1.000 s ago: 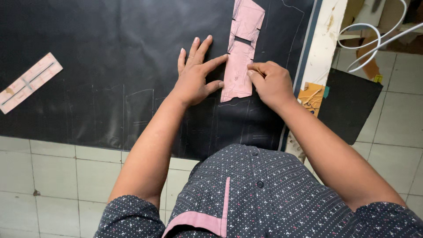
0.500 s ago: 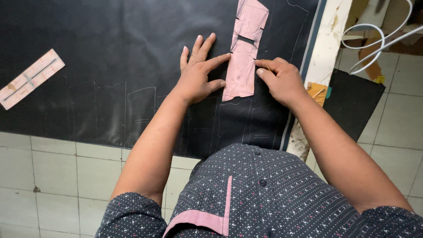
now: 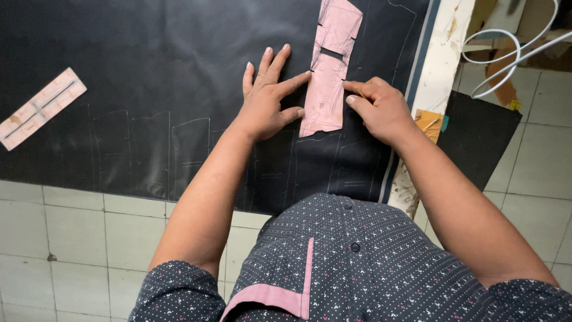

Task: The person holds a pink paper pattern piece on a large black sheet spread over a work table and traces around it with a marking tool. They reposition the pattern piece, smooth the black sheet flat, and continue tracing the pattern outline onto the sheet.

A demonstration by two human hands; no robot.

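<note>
Pinning pink pattern piece (image 3: 329,74) flat on black sheet (image 3: 149,71), upper centre: left hand (image 3: 268,101) splayed, fingertips pressing its edge against slipping; right hand (image 3: 381,110) curled at opposite edge, pinching something small, unclear what.

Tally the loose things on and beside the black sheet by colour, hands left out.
Pink: 2, the long pattern piece under both hands and the slotted strip at far left.
Black: 2, the big sheet and the small sheet on the tiles.
White: 1, the looped cord.
Total: 5
</note>
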